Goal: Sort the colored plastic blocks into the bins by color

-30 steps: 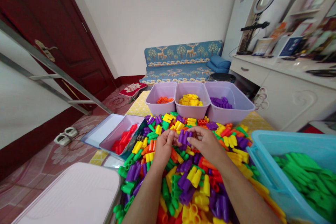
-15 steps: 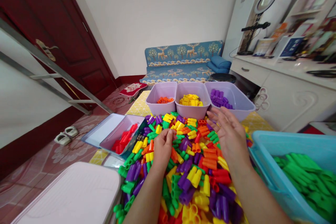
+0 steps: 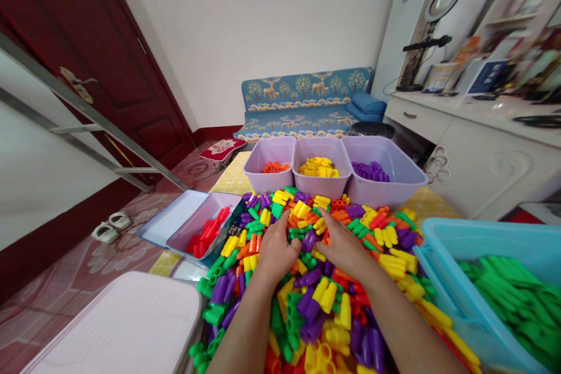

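Observation:
A heap of plastic tube-shaped building pieces in red, orange, yellow, green and purple spreads before me. My left hand is over the middle of it, thumb and forefinger apart, with no piece visible between them. Facing it, my right hand reaches in from the right with its thumb and forefinger spread. A purple piece lies between the two hands, nearest my right thumb. Behind the heap stand three lilac bins: one with orange pieces, one with yellow pieces, one with purple pieces.
A blue tub with green pieces stands at the right. Left of the heap, a lilac bin holds red pieces. A pale pink lid lies at the near left. Beyond the table are a blue patterned sofa and a metal ladder.
My right hand has moved left and down from the purple bin to the heap. Purple pieces in that bin now lie lower and flatter. My left thumb and forefinger, together before, have parted.

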Demonstrator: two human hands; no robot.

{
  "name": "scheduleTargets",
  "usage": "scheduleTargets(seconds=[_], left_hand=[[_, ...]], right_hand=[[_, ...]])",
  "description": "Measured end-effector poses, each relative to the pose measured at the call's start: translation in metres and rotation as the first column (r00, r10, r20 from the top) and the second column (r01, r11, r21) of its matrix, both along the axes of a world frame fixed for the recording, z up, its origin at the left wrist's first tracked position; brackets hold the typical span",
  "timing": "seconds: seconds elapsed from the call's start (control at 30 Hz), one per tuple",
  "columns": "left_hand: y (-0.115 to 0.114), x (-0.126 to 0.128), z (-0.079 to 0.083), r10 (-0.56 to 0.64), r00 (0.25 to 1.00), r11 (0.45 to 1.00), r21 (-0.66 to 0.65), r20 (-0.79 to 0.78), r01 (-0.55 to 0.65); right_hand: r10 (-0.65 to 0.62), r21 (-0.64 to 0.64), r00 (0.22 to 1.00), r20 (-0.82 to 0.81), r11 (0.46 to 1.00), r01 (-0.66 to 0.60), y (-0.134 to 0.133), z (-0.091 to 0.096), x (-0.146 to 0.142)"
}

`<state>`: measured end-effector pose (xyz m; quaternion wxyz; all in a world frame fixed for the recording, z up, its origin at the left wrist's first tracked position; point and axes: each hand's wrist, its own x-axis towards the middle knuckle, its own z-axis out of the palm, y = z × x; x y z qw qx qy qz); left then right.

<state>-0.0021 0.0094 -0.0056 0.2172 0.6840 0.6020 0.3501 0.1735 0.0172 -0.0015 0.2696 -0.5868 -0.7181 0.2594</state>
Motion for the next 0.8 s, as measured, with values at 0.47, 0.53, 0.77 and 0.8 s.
scheduleTargets(seconds=[0.47, 0.53, 0.77, 0.8], left_hand=[[-0.005, 0.004, 0.007, -0.274, 0.901, 0.96, 0.143, 0.336, 0.239], [-0.004, 0.006, 0.006, -0.251, 0.853, 0.968, 0.122, 0.457, 0.22], [0.005, 0.007, -0.008, -0.116, 0.793, 0.993, 0.082, 0.598, 0.083], [0.006, 0.006, -0.009, -0.101, 0.795, 0.995, 0.061, 0.598, 0.081]], right_hand=[[0.278, 0.137, 0.889, -0.363, 0.96, -0.244, -0.005, 0.018, -0.005], [0.228, 0.1, 0.868, -0.442, 0.974, -0.205, -0.003, 0.022, -0.002], [-0.021, -0.05, 0.829, -0.559, 0.999, -0.008, 0.006, 0.014, 0.005], [-0.034, -0.049, 0.829, -0.558, 0.999, 0.008, 0.006, 0.013, 0.004]])
